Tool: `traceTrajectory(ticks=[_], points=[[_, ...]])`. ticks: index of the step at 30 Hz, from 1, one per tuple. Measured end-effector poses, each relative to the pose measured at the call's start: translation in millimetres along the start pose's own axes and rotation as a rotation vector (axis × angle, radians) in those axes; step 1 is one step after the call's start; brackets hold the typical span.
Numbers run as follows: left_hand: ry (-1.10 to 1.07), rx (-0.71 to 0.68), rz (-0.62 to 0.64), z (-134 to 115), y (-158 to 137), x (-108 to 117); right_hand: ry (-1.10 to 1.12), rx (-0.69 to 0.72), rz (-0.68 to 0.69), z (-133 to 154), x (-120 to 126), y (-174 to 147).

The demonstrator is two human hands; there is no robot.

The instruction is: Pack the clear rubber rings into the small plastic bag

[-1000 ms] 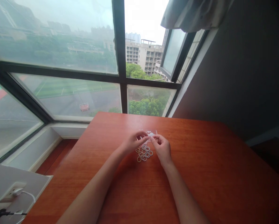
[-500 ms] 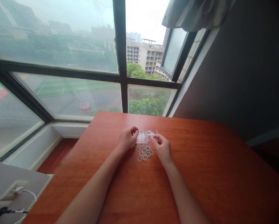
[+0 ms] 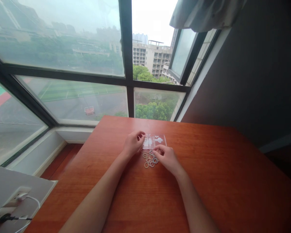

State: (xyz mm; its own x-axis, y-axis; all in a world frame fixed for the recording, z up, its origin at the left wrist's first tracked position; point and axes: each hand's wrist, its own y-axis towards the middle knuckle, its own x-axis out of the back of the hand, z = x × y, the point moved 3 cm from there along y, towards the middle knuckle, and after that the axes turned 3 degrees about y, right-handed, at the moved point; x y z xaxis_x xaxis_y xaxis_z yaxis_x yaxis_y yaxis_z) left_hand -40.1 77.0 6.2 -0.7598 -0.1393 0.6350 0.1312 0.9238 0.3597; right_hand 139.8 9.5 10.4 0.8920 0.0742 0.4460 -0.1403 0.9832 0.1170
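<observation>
A small clear plastic box (image 3: pixel 162 140) with white markings lies on the table, its lid apparently folded open. My left hand (image 3: pixel 134 143) is closed at the box's left edge, thumb and fingers gripping it there. Just in front of the box several thin, pale rings (image 3: pixel 149 160) lie in a loose, overlapping pile. Over the right side of that pile is my right hand (image 3: pixel 167 157), its fingertips drawn together among the rings. Whatever may be between those fingertips is hidden. Part of the pile is covered by the right hand.
The reddish-brown wooden table (image 3: pixel 208 174) reaches toward a large window with dark frames (image 3: pixel 129 97). A wall socket with plugged-in cables (image 3: pixel 6 216) is at the lower left. A grey curtain (image 3: pixel 203 16) hangs at the upper right.
My right hand has moved from the box's right part down and slightly left onto the rings, uncovering the white marking. My left hand stays at the box's left edge.
</observation>
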Motion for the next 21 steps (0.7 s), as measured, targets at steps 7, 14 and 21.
traceTrajectory(ticks=[7, 14, 21], points=[[-0.032, -0.012, 0.019, -3.4, -0.2, 0.4, -0.238, 0.042, 0.24, 6.3, -5.4, -10.7], [-0.042, -0.002, 0.022, -5.3, 0.0, 1.3, -0.359, 0.009, 0.222, 8.2, -7.0, -12.7], [-0.044, -0.005, 0.026, -5.7, -0.6, 1.1, -0.349, 0.02, 0.216, 8.4, -8.1, -12.7]])
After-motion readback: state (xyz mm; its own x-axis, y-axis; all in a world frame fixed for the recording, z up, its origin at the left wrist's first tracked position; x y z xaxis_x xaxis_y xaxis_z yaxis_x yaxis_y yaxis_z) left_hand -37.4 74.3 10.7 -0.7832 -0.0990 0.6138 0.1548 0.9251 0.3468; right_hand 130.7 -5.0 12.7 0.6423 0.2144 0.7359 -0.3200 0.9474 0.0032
